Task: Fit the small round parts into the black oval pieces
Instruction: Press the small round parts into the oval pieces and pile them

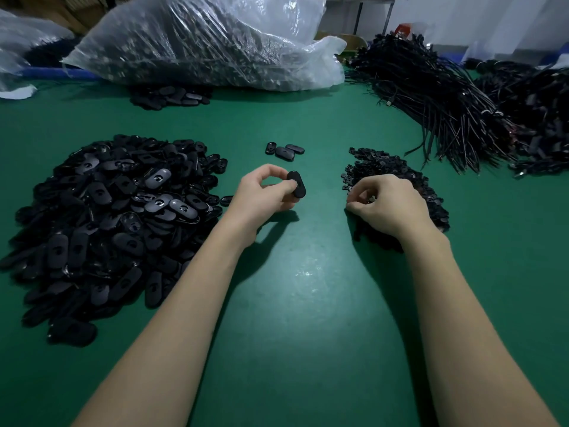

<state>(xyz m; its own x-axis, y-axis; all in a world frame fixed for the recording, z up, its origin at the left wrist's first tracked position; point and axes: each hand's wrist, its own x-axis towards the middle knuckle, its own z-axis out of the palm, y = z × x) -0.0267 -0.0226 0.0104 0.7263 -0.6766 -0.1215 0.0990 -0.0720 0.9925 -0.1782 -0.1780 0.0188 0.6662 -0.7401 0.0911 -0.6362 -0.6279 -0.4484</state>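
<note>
My left hand (264,192) holds one black oval piece (297,184) between thumb and fingers, just above the green table. A big heap of black oval pieces (114,217) lies to its left. My right hand (388,204) rests with curled fingers on the near edge of a pile of small round parts (385,164); its fingertips pinch at something small in the pile, too small to make out clearly. Three oval pieces (284,149) lie apart, beyond my hands.
A large clear plastic bag (209,41) of dark parts lies at the back, with more oval pieces (172,97) spilled in front of it. Bundles of black cables (446,94) cover the back right. The green table (308,272) spreads between my forearms.
</note>
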